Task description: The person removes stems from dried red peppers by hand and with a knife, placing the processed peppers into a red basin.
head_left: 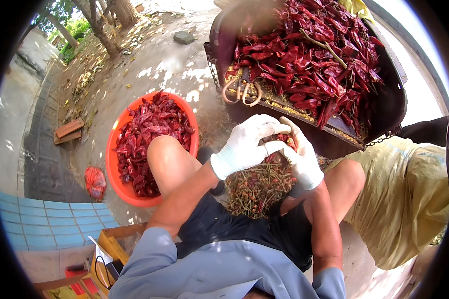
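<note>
Pepper [290,141], red, gripped between curled left hand [252,142] and right hand [303,158], both white-gloved, above the near stem pile [259,187]; step apparently stem removal; next move seemingly calls for a firm pull, then release into the left orange tub [139,201].

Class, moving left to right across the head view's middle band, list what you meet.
Bricks → red bag → orange basin → left gloved hand → right gloved hand → yellowish sack.

chillies [309,65]: glossy, wrinkly
gloves [248,142]: matt cloth
tub [112,167]: smth plstc, semi-gloss
stems [257,192]: rough, matt
sack [389,189]: plstc-look, creased
tiles [60,224]: smth, glossy
</note>
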The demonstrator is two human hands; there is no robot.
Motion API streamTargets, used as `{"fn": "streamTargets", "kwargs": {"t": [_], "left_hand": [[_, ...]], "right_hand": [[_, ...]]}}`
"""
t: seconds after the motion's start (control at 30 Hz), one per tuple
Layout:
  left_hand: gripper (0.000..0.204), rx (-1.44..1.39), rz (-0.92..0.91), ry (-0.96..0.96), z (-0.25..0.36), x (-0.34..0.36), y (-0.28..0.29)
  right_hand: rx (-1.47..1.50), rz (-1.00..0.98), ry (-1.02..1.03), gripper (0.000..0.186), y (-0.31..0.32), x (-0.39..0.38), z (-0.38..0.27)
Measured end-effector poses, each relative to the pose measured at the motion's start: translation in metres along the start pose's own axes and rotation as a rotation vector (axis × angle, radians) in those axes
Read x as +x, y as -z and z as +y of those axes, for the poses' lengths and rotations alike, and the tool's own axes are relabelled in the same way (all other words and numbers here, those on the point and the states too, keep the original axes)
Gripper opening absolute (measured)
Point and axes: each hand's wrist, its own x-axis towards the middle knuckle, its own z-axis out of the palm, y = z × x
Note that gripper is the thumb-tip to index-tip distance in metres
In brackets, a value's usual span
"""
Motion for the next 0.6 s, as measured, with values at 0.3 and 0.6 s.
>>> {"fn": "streamTargets", "kwargs": {"t": [0.3, 0.6], "left_hand": [[0.026, -0.103, -0.065, 0.052, 0.000, 0.004, 0.005], [0.016, 0.098, -0.105, 0.135, 0.000, 0.001, -0.001]], "right_hand": [[-0.016, -0.092, -0.100, 0.072, 0.005, -0.003, 0.004], [-0.039, -0.009, -0.120, 0.053, -0.002, -0.004, 0.002]]}}
